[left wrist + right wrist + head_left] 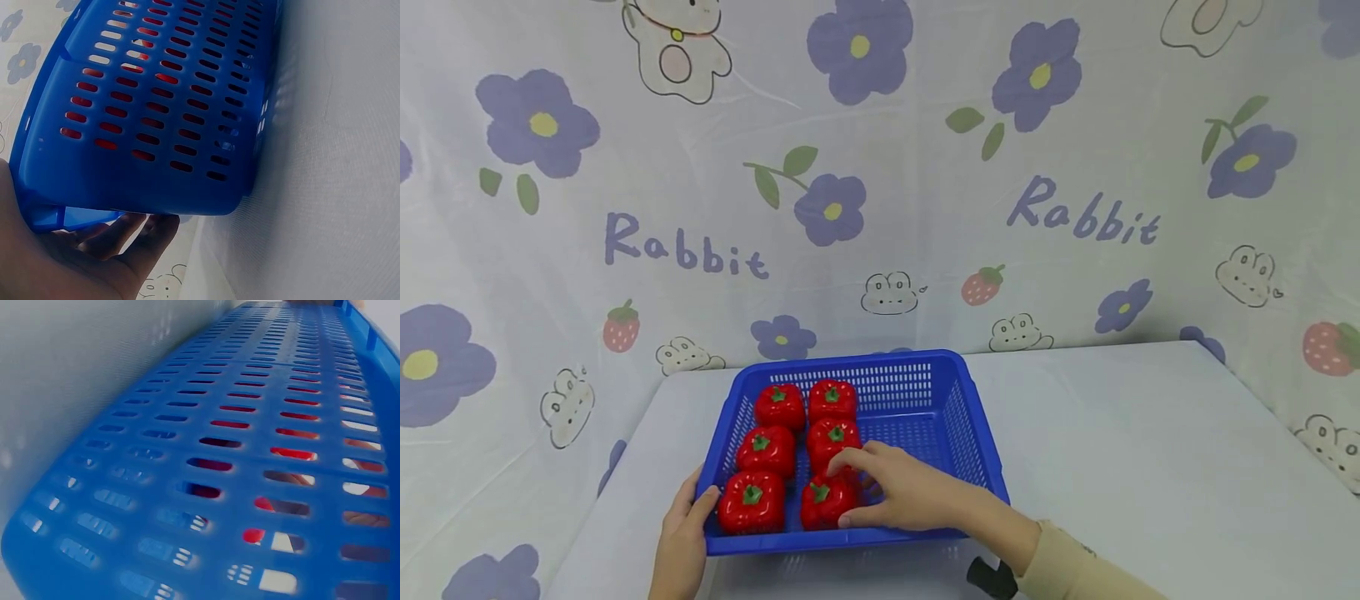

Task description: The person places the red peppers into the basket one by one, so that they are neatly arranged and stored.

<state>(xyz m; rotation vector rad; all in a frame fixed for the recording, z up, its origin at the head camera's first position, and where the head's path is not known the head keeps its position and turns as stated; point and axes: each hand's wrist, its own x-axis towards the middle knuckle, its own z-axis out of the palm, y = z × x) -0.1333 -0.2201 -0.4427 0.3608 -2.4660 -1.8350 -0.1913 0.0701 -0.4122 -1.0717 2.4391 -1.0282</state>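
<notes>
A blue plastic basket (898, 429) with slotted walls holds several red bell peppers (765, 451) with green stems, standing in two columns on its left side. My left hand (683, 527) grips the basket's front left corner, thumb over the rim; the left wrist view shows its fingers (150, 240) curled beneath the rim. Inside the basket, my right hand (910, 490) holds the nearest bell pepper (827, 502) of the right column, fingers curled over its far side and thumb at its near right. The basket wall (262, 431) mostly hides that hand in the right wrist view.
The basket stands on a white table (1105, 433) near its front edge, with table surface to both sides. Behind hangs a white cloth (917, 183) printed with purple flowers and rabbits. A black object (992, 577) shows below the right forearm.
</notes>
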